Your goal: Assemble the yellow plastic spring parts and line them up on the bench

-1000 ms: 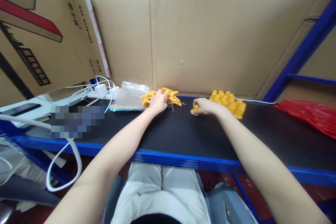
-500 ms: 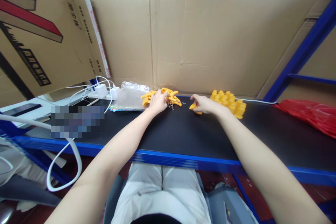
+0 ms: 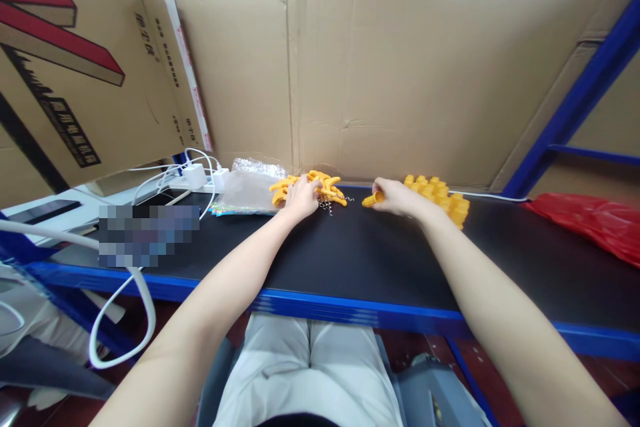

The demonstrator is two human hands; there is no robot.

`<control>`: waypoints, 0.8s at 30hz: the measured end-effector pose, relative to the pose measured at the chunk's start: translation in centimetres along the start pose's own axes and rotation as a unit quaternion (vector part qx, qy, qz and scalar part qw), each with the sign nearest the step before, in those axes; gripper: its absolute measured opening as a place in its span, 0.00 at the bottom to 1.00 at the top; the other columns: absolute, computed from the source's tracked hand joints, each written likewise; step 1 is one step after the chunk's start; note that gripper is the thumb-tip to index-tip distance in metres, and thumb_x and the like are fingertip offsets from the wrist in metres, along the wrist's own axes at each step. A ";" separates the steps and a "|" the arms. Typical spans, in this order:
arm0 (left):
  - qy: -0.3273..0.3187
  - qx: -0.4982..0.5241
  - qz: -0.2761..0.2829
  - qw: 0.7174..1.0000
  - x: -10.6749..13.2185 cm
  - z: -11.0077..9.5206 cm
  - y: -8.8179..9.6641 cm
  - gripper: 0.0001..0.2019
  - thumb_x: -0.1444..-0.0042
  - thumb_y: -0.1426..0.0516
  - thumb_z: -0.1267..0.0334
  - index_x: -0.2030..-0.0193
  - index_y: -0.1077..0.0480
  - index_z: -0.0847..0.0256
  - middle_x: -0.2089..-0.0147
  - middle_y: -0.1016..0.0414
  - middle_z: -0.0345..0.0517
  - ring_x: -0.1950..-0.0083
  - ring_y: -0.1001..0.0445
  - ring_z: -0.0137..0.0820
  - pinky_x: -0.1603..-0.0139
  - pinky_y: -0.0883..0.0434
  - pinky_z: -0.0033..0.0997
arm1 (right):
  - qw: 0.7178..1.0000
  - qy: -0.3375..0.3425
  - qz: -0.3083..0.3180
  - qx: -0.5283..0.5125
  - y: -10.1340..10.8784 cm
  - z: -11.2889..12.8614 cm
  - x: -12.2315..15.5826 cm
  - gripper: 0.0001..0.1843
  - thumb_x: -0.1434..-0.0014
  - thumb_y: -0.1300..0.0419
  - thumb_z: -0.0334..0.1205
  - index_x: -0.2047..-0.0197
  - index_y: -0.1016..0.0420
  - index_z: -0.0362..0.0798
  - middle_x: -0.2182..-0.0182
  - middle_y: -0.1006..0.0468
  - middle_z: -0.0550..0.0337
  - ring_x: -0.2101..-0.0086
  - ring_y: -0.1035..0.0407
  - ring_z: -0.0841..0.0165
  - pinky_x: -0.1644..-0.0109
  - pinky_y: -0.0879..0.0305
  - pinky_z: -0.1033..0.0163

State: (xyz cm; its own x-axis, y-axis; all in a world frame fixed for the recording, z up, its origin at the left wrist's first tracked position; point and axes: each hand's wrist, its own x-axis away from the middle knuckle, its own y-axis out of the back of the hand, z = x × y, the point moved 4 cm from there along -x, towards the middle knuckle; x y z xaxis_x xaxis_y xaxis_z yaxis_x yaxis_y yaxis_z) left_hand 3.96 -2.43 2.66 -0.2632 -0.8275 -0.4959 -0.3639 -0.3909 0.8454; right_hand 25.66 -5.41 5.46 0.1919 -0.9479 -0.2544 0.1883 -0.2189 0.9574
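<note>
My left hand (image 3: 302, 197) rests with curled fingers on a loose pile of curved orange plastic pieces (image 3: 327, 185) at the back of the black table (image 3: 350, 260). Small metal springs (image 3: 327, 203) lie right beside that pile. My right hand (image 3: 397, 197) is closed on one orange piece (image 3: 373, 199), held just above the table between the two heaps. Behind my right wrist sits a stack of assembled orange clips (image 3: 443, 197).
A clear plastic bag (image 3: 245, 187) lies left of the pile. White chargers and cables (image 3: 193, 175) sit at the far left, a red bag (image 3: 595, 220) at the right. Cardboard walls (image 3: 400, 73) close the back; a blue rail (image 3: 350, 310) edges the front.
My right hand lifted the orange piece off the table and carried it slightly up and toward the back. The left hand stayed on the pile.
</note>
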 end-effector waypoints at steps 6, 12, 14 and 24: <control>0.021 -0.011 0.006 1.000 0.0 0.3 -0.1 0.16 0.44 0.51 0.68 0.50 0.31 0.53 0.52 0.36 0.50 0.51 0.33 0.39 0.51 0.36 0.41 | 1.000 0.012 -0.025 -0.011 0.1 -0.4 -0.3 0.11 0.53 0.37 0.39 0.65 0.31 0.48 0.67 0.25 0.57 0.66 0.32 0.64 0.65 0.40 0.64; 0.038 -0.011 0.011 0.999 -0.1 0.5 -0.1 0.15 0.44 0.50 0.68 0.52 0.31 0.54 0.52 0.36 0.50 0.50 0.33 0.39 0.51 0.36 0.41 | 0.992 0.019 -0.046 -0.115 -0.1 -0.7 -0.5 0.16 0.53 0.36 0.41 0.63 0.36 0.48 0.69 0.26 0.60 0.69 0.32 0.68 0.66 0.39 0.65; 0.043 -0.013 0.013 0.999 -0.1 0.5 -0.1 0.15 0.44 0.50 0.67 0.51 0.31 0.54 0.52 0.36 0.49 0.50 0.33 0.39 0.50 0.36 0.40 | 0.990 0.013 -0.034 -0.133 -0.3 -0.6 -0.4 0.16 0.53 0.36 0.39 0.63 0.38 0.49 0.69 0.27 0.61 0.69 0.33 0.69 0.66 0.39 0.66; 0.033 0.000 0.007 0.999 -0.1 0.4 0.0 0.15 0.44 0.50 0.67 0.52 0.30 0.54 0.52 0.35 0.50 0.50 0.32 0.40 0.51 0.36 0.42 | 0.991 0.019 0.007 -0.131 -0.9 0.4 -0.1 0.16 0.52 0.37 0.38 0.63 0.40 0.49 0.69 0.28 0.63 0.71 0.35 0.71 0.67 0.40 0.67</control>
State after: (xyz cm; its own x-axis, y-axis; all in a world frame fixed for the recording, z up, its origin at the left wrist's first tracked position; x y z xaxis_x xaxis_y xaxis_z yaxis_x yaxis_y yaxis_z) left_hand 3.67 -2.22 2.59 -0.2086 -0.8577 -0.4700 -0.3605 -0.3793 0.8522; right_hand 25.09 -5.16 4.66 0.2316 -0.9400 -0.2506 0.4286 -0.1326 0.8937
